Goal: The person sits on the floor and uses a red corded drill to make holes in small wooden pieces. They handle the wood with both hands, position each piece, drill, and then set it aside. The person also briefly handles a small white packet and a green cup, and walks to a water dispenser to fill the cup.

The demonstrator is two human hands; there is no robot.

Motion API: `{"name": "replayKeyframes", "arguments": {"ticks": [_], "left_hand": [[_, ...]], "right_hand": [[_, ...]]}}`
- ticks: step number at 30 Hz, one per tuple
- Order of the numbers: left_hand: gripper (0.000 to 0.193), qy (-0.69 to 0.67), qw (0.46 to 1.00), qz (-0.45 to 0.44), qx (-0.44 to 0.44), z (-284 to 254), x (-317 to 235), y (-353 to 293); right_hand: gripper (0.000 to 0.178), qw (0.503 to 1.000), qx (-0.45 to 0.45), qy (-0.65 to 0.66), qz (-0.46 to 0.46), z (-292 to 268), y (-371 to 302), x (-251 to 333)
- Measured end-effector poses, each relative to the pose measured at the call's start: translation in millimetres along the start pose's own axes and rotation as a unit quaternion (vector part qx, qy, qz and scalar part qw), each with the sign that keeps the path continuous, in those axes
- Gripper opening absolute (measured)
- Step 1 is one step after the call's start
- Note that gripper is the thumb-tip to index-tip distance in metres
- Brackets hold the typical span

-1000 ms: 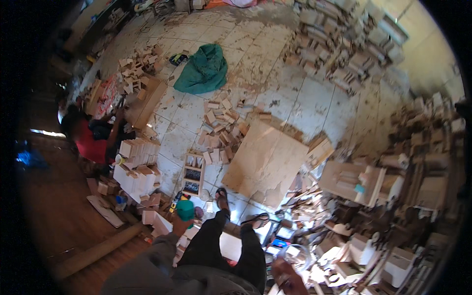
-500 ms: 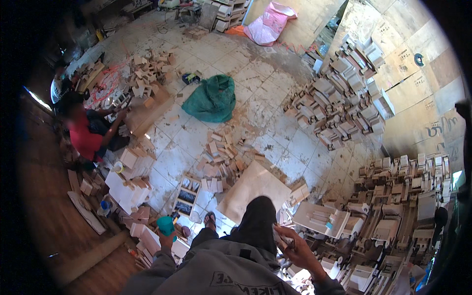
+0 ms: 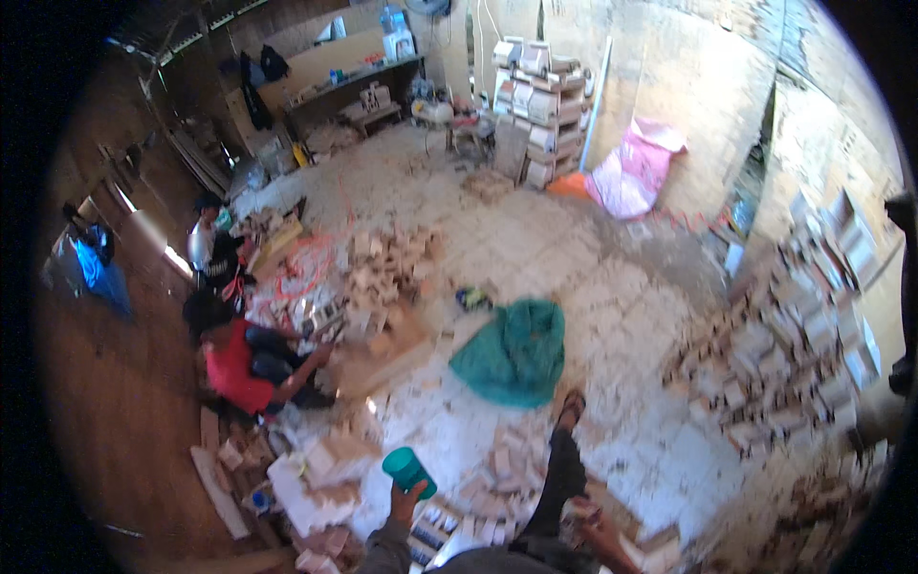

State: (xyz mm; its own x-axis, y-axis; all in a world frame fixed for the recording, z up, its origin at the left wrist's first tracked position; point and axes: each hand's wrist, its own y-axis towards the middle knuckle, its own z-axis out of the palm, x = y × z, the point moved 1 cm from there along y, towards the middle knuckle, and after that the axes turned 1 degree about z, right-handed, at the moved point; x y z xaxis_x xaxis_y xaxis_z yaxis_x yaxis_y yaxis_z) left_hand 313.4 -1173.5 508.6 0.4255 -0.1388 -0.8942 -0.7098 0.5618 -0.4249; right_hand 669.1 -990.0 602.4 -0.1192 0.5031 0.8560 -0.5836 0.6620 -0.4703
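Observation:
My left hand (image 3: 405,501) is wrapped round a green plastic cup (image 3: 408,472), held out in front of me over the scattered wood pieces. At the lower right, my right hand (image 3: 595,538) is blurred, with its fingers curled. A small pale thing seems to be in it, but I cannot make out what. One sandalled foot (image 3: 571,409) is stretched forward on the tiled floor, close to a bulging green sack (image 3: 516,356). Below the cup, a tray with dark compartments (image 3: 433,529) is partly hidden by my left arm.
A person in a red top (image 3: 236,373) sits at the left, beside a wooden board (image 3: 387,356) and a heap of wood blocks (image 3: 387,273); another person (image 3: 212,244) is behind. Wooden parts (image 3: 789,340) are stacked at the right. A pink sack (image 3: 635,172) leans against the far wall.
My view has tilted up and turned left, bringing in the far wall and bench. One leg now reaches forward in a step. The green cup remains in my left hand.

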Motion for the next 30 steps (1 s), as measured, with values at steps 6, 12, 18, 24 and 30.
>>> {"name": "replayKeyframes", "arguments": {"ticks": [6, 12, 18, 24, 30], "left_hand": [[0.059, -0.028, 0.994, -0.094, 0.045, 219.4, -94.2, 170.6], [0.066, -0.120, 0.976, -0.174, 0.053, 383.9, -164.4, 223.1], [0.062, 0.006, 0.999, -0.044, 0.000, 466.2, -245.4, 337.7], [0.053, -0.029, 0.992, 0.010, -0.120, 477.9, -234.1, 506.2], [0.068, -0.054, 0.985, -0.027, -0.159, 545.6, -269.8, 726.2]], "right_hand": [[0.046, 0.992, -0.077, -0.088, -0.048, -104.2, 292.0, 64.2], [0.044, 0.999, -0.028, 0.016, -0.040, -136.1, 425.9, 283.2], [0.035, 0.994, 0.061, 0.089, 0.021, -143.3, 563.2, 445.5], [0.032, 0.992, 0.073, 0.100, 0.027, -155.9, 727.8, 526.9], [0.030, 0.963, -0.068, -0.254, -0.052, -255.9, 889.0, 508.6]]}}
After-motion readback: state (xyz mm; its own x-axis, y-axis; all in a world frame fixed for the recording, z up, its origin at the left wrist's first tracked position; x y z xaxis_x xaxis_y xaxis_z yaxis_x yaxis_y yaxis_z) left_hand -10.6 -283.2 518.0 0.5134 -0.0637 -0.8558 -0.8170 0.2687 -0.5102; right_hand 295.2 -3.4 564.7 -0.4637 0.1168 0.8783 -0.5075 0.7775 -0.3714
